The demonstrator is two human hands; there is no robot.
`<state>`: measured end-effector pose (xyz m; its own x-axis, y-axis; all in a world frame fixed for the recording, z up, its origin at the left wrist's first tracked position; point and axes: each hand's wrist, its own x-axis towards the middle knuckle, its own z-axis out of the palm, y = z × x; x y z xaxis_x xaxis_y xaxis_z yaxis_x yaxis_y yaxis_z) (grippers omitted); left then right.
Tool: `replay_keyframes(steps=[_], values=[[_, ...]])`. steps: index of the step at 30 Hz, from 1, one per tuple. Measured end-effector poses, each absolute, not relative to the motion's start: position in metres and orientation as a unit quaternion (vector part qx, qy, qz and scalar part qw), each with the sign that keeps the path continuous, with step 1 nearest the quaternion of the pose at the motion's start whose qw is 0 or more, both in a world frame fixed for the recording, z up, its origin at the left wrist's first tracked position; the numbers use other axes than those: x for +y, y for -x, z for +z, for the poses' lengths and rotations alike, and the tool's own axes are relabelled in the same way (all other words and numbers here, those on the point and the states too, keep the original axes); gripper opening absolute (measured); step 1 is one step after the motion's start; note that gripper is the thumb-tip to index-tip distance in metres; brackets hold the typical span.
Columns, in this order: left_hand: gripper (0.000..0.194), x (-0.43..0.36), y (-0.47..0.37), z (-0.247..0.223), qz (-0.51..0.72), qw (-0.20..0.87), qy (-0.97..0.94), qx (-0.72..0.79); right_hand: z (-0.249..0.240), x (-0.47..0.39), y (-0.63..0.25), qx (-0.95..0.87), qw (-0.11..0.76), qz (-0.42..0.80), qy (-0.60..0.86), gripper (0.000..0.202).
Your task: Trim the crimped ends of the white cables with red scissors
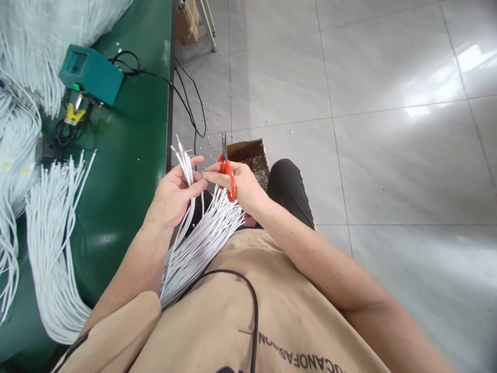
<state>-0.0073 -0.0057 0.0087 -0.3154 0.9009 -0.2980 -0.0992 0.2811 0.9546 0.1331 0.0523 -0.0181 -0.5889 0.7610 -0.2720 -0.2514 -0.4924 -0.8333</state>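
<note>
Several white wires (187, 167) stand in a small bunch in my left hand (173, 194), their stripped-looking ends pointing up past the fingers. My right hand (243, 184) has red-handled scissors (232, 182) looped on its fingers, the blades pointing away from me. Its thumb and forefinger pinch the tip of a single white wire (202, 202) close to the left fingertips. A larger bundle of white wires (207, 235) lies across my lap, below both hands. What the tip of that single wire looks like is too small to make out.
On the green table (128, 155) at left are wire bundles (54, 223) and a teal device (95, 72) with black cables. An open cardboard box (248, 150) holding small clippings stands on the floor near my knee (289, 186). Bits are scattered on the tiles (267, 111).
</note>
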Motion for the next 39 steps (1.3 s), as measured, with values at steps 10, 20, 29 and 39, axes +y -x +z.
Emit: replay_keyframes(steps=[10,20,29,39], values=[[0.026,-0.005,0.001,0.010,0.545,0.438,-0.293,0.652,-0.009,0.060,-0.130,-0.507,0.436,0.633,0.390,0.017],[0.025,-0.002,-0.004,0.010,0.596,0.413,-0.299,0.619,-0.006,0.056,-0.124,-0.536,0.353,0.662,0.387,0.014],[0.032,-0.003,-0.001,0.009,0.609,0.427,-0.297,0.599,0.007,0.068,-0.132,-0.413,0.318,0.790,0.321,0.025],[0.032,-0.003,-0.002,0.013,0.578,0.410,-0.306,0.635,-0.016,0.065,-0.138,-0.671,0.263,0.547,0.426,0.026]])
